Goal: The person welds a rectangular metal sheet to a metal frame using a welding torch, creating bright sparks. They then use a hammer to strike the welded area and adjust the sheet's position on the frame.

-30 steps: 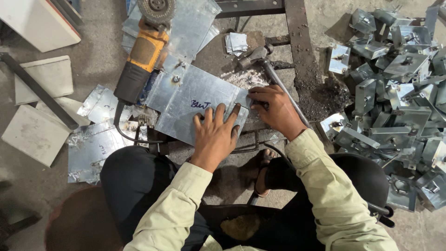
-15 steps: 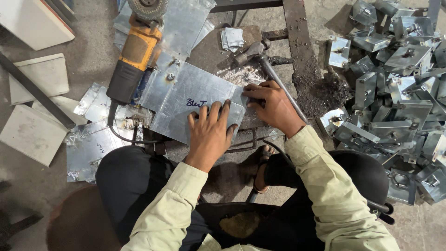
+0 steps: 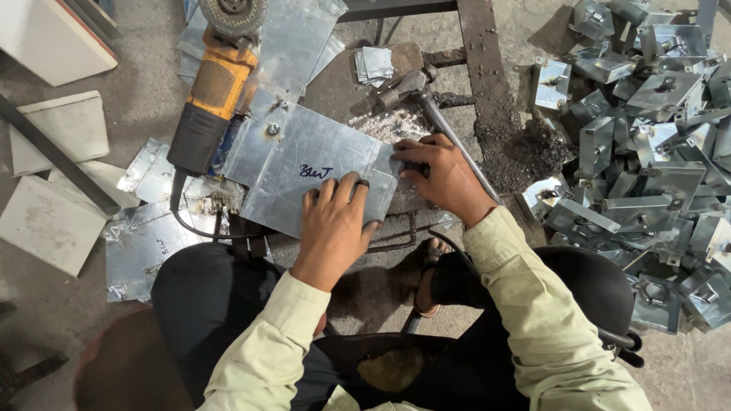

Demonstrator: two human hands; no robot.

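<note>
Seated low over a small workbench (image 3: 487, 68), I press my left hand (image 3: 335, 228) flat, fingers spread, on a galvanised sheet-metal plate (image 3: 304, 164) that lies across a metal block, just beside a yellow-and-black angle grinder (image 3: 209, 103). My right hand (image 3: 442, 175) pinches the plate's right edge, fingers curled onto the corner rather than clenched around anything. A hammer (image 3: 415, 91) lies touching the back of that hand, its handle running toward my knee. The risks here look plain: bare fingertips on a cut edge could be sliced if the plate slides, the overhanging left part could tip it, and the grinder's cable (image 3: 190, 224) trails under the sheet, where a tug might drag the tool.
</note>
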